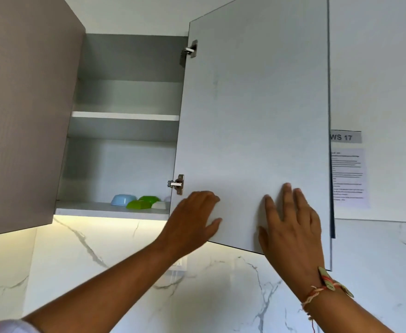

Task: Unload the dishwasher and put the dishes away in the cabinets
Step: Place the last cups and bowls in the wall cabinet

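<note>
Head view, looking up at the wall cabinet. Both doors stood open: left door (24, 104) swung wide, right door (257, 104) angled toward the camera.

- Left hand (194, 217): on the right door's inner face near its bottom edge, fingers loosely bent, carrying nothing.
- Right hand (291, 227): flat on the same face, fingers straight and spread, also carrying nothing.
- Bottom shelf (89, 209): a blue bowl (122, 199), two green bowls (140, 203) and a white dish (160, 205), close together near the hinge side.
- Dishwasher: out of view.

Judgement: at least these few pieces had been put away. Whether the door was being opened or closed could not be told, nor what was left in the dishwasher.
</note>
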Demonstrator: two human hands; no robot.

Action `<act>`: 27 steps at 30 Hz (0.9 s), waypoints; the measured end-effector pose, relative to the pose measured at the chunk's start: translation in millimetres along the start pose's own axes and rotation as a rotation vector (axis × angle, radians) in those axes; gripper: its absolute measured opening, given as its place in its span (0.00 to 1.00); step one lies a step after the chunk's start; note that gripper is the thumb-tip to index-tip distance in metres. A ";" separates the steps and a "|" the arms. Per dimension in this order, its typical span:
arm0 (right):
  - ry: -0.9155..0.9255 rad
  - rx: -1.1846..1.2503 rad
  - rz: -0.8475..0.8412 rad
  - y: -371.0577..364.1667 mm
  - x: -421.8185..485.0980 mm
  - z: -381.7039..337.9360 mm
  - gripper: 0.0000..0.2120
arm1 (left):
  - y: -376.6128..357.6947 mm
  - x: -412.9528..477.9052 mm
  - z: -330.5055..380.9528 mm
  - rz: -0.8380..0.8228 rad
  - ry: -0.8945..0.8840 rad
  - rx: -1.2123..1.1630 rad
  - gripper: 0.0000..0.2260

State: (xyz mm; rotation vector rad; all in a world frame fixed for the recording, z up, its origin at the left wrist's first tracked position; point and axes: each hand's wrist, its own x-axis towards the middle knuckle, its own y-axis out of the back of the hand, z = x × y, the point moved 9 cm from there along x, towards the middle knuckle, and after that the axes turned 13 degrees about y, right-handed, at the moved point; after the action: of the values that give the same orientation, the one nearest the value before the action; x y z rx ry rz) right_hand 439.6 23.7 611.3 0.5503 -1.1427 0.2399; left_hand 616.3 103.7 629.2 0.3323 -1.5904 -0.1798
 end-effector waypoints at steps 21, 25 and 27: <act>-0.403 1.001 0.153 39.7 -55.4 74.2 0.29 | 22.9 -55.6 149.3 -0.222 -0.125 0.252 0.41; -0.313 1.140 0.178 56.6 -58.0 56.8 0.32 | 39.2 -68.1 157.5 -0.211 -0.117 0.221 0.42; -0.250 1.177 0.192 64.0 -58.3 44.7 0.32 | 49.3 -76.5 157.0 -0.190 -0.103 0.223 0.43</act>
State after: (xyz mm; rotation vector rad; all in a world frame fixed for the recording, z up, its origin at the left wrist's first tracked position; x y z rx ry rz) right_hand 351.4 59.5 590.4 1.5322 -1.2211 1.0625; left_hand 456.8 160.7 564.3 0.6579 -1.6842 -0.1678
